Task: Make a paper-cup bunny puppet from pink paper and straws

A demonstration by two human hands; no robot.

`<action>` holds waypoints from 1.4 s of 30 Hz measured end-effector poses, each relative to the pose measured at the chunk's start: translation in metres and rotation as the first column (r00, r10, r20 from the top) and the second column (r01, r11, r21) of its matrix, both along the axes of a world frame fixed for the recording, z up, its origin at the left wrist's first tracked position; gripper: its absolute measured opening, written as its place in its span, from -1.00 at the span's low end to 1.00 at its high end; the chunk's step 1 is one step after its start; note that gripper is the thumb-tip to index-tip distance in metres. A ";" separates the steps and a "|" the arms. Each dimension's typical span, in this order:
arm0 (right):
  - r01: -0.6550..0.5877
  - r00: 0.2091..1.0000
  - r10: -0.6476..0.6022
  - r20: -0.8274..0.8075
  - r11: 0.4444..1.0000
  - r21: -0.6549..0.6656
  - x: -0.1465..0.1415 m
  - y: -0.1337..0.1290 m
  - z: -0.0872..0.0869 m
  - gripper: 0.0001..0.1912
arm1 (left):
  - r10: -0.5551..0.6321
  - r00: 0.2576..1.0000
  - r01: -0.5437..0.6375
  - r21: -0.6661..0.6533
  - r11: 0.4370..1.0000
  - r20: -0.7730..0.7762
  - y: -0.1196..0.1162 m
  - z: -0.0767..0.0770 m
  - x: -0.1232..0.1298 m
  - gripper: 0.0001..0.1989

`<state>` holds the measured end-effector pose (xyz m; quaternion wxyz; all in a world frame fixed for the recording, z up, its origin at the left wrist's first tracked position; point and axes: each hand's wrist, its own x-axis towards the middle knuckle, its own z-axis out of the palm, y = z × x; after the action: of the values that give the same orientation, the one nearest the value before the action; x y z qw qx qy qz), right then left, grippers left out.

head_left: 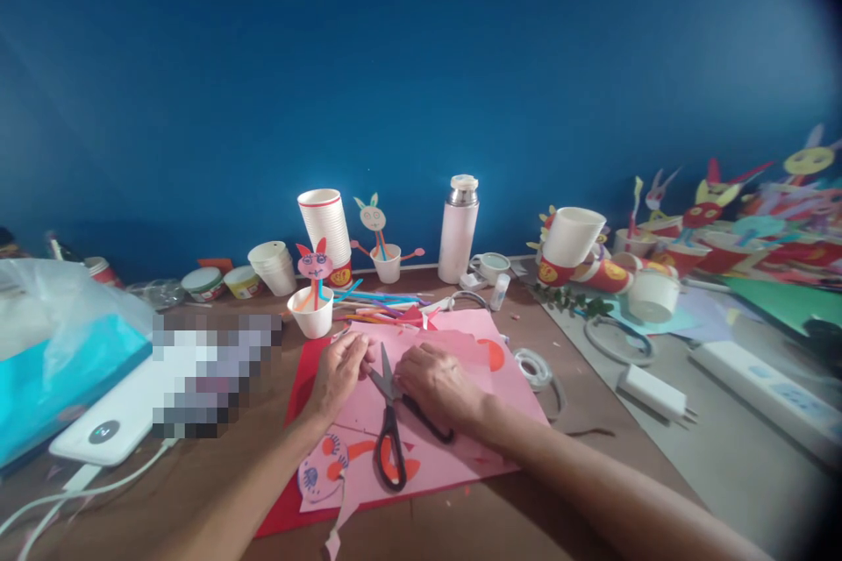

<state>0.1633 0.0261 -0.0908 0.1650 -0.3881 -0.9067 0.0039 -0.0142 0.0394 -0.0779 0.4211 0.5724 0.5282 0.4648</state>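
Observation:
My left hand [343,366] hovers over a pink paper sheet [460,443], thumb and forefinger pinched together; whatever lies between them is too small to make out. To its right, my right hand [439,379] is low over the same sheet with fingers curled and tips hidden. Between the hands lies a pair of black-handled scissors [388,408], blades apart and pointing away from me. Nearer me are a pink paper face [322,469] with drawn eyes and orange paper cutouts [404,466]. Red paper [289,508] shows underneath.
Behind the sheet, a paper cup [309,316] holds a pink paper figure, beside colored sticks [388,305]. A thermos [459,232] stands near the blue wall. Right are a tape roll [531,370], a charger [653,392] and a power strip [769,394]. A power bank [109,434] lies left.

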 end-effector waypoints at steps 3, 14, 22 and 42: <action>0.013 1.000 -0.014 0.025 0.999 0.052 0.000 0.001 -0.004 -0.80 | -0.009 1.000 0.009 -0.013 1.000 0.019 0.000 0.001 0.000 -0.69; 0.072 0.813 -0.281 -0.509 0.917 -0.391 0.003 0.016 0.011 -0.78 | -0.052 0.996 0.054 -0.028 0.998 0.069 -0.003 0.007 -0.001 -0.66; -0.109 0.560 -0.285 -0.778 0.905 -0.411 -0.024 0.025 0.036 -0.79 | -0.121 0.887 0.245 -0.232 0.941 0.446 -0.003 0.012 0.002 -0.70; -0.159 0.614 -0.117 -0.780 0.950 -0.268 -0.025 0.028 0.019 -0.81 | -0.101 0.856 0.237 -0.210 0.949 0.507 0.004 0.012 -0.002 -0.83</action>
<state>0.1382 0.0543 -0.0722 0.4828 -0.3567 -0.7336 0.3184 -0.0165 0.0430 -0.0655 0.6531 0.4190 0.4087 0.4806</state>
